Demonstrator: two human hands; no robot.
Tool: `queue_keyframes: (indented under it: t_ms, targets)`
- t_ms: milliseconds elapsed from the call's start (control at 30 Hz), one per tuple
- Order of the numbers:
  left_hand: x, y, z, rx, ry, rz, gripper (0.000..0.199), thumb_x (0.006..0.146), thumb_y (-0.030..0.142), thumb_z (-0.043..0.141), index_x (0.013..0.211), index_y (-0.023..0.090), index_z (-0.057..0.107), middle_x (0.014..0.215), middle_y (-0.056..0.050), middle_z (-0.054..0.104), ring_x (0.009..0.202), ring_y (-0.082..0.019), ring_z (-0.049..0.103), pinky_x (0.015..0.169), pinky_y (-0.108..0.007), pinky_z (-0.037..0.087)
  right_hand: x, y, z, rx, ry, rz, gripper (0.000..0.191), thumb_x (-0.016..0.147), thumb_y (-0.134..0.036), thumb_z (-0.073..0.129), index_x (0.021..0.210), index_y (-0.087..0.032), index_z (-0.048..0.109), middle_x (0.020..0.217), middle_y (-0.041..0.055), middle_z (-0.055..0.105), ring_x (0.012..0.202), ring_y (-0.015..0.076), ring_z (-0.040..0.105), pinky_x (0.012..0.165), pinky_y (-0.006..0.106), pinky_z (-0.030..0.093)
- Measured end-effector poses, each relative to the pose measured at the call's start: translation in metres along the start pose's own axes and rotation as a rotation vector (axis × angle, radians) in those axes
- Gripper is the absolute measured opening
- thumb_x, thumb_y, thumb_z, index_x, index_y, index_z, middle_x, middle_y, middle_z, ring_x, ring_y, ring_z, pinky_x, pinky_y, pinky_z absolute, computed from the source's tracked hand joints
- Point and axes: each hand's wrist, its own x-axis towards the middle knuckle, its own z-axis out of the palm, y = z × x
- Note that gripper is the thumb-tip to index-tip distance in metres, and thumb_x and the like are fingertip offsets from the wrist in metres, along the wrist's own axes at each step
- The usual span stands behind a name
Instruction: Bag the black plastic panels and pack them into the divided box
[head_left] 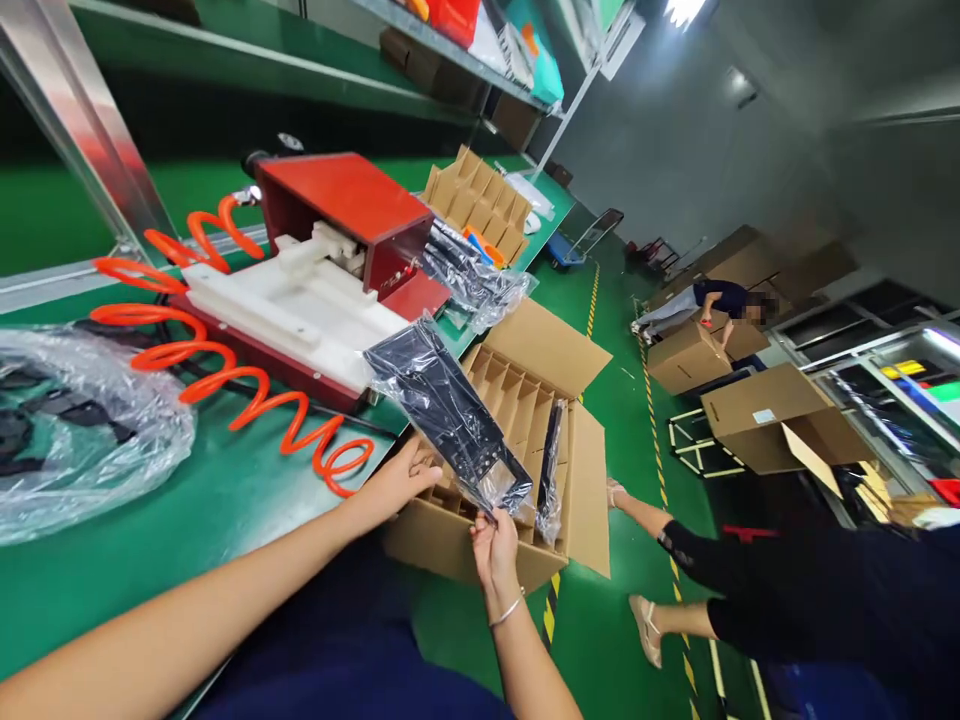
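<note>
A flat black panel (457,415) in clear plastic wrap lies slanted above an open cardboard box (457,548). My right hand (496,552) pinches the panel's near end through the wrap. My left hand (409,475) is at the box's left edge, close beside the panel; its fingers are curled, and what they grip is hidden. Cardboard dividers (517,385) split the box into narrow slots. One wrapped black piece (553,465) stands in a slot on the right side.
A red press-like fixture (345,195) with a white bed and a coiled orange air hose (247,385) sits on the green bench. Bagged black parts (67,420) lie at left. A cardboard divider grid (480,200) stands behind. Co-workers (724,300) and large cartons (761,415) are at right.
</note>
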Motion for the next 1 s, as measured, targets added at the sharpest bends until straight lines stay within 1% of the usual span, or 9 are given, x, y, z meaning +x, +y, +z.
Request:
queue_keyframes:
  t_ms: [100,200,300,400,467,533,667,833,1000]
  targets:
    - [-0.007,0.009,-0.001,-0.003,0.061,0.057,0.059,0.068,0.052,0.070,0.115,0.021,0.054,0.106,-0.011,0.070,0.095,-0.029,0.065,0.076,-0.037,0.054,-0.024,0.015,0.000,0.075,0.001,0.145,0.029,0.067,-0.046,0.070,0.071,-0.019,0.060,0.062,0.0011,0.063,0.049,0.0110,0.056,0.048,0.023,0.050]
    - [-0.013,0.016,-0.004,0.062,0.084,0.020,0.038,0.069,0.049,0.068,0.092,0.022,0.055,0.076,-0.004,0.067,0.075,-0.026,0.065,0.063,-0.036,0.052,-0.031,0.004,-0.011,-0.036,-0.189,0.211,0.046,0.067,-0.059,0.073,0.086,-0.017,0.068,0.081,0.0080,0.072,0.066,0.0162,0.067,0.054,0.025,0.054]
    - [-0.014,0.016,-0.007,0.106,0.064,0.011,0.030,0.070,0.049,0.063,0.077,0.024,0.048,0.057,0.002,0.057,0.054,-0.019,0.057,0.051,-0.031,0.045,-0.029,-0.032,-0.031,-0.362,-0.592,0.465,0.067,0.072,-0.074,0.063,0.104,-0.015,0.067,0.092,0.0118,0.074,0.071,0.0175,0.070,0.052,0.024,0.052]
    - [-0.010,0.012,-0.007,0.106,0.023,0.009,0.030,0.067,0.046,0.062,0.076,0.024,0.044,0.052,0.005,0.055,0.049,-0.017,0.056,0.049,-0.029,0.044,-0.032,-0.076,-0.035,-0.730,-0.991,0.683,0.069,0.072,-0.072,0.067,0.104,-0.011,0.067,0.077,0.0085,0.071,0.055,0.0130,0.065,0.049,0.020,0.048]
    - [-0.008,0.010,-0.006,0.082,-0.024,-0.015,0.031,0.067,0.044,0.062,0.079,0.023,0.042,0.051,0.006,0.055,0.047,-0.015,0.055,0.048,-0.028,0.044,-0.039,-0.101,-0.021,-0.817,-0.993,0.475,0.061,0.080,-0.068,0.063,0.101,-0.011,0.069,0.070,0.0044,0.068,0.049,0.0101,0.059,0.049,0.021,0.046]
    - [-0.009,0.009,-0.005,0.055,-0.063,-0.028,0.031,0.069,0.043,0.061,0.082,0.022,0.042,0.051,0.007,0.055,0.046,-0.014,0.054,0.047,-0.026,0.043,-0.046,-0.117,0.006,-0.849,-0.809,0.074,0.053,0.091,-0.062,0.050,0.106,-0.015,0.070,0.066,0.0014,0.065,0.050,0.0098,0.055,0.052,0.023,0.046]
    - [-0.012,0.008,-0.004,0.034,-0.116,-0.026,0.031,0.071,0.041,0.062,0.086,0.020,0.044,0.053,0.007,0.055,0.047,-0.012,0.053,0.048,-0.024,0.043,-0.052,-0.124,0.065,-1.180,-0.569,-0.558,0.049,0.099,-0.043,0.040,0.141,-0.019,0.054,0.084,0.0050,0.072,0.070,0.0153,0.064,0.069,0.026,0.050]
    - [-0.014,0.005,-0.005,0.031,-0.131,-0.031,0.033,0.068,0.039,0.065,0.087,0.020,0.045,0.057,0.007,0.054,0.049,-0.011,0.052,0.049,-0.024,0.043,-0.050,-0.118,0.109,-1.634,-0.553,-0.673,0.056,0.101,-0.037,0.039,0.154,-0.020,0.034,0.091,0.0075,0.076,0.076,0.0165,0.070,0.066,0.021,0.048]
    - [-0.014,0.004,-0.004,0.008,-0.154,-0.029,0.036,0.071,0.042,0.067,0.088,0.019,0.045,0.058,0.007,0.054,0.050,-0.011,0.052,0.050,-0.024,0.043,-0.051,-0.118,0.118,-1.781,-0.504,-0.673,0.059,0.102,-0.038,0.038,0.156,-0.018,0.029,0.087,0.0083,0.077,0.071,0.0175,0.070,0.061,0.021,0.049]
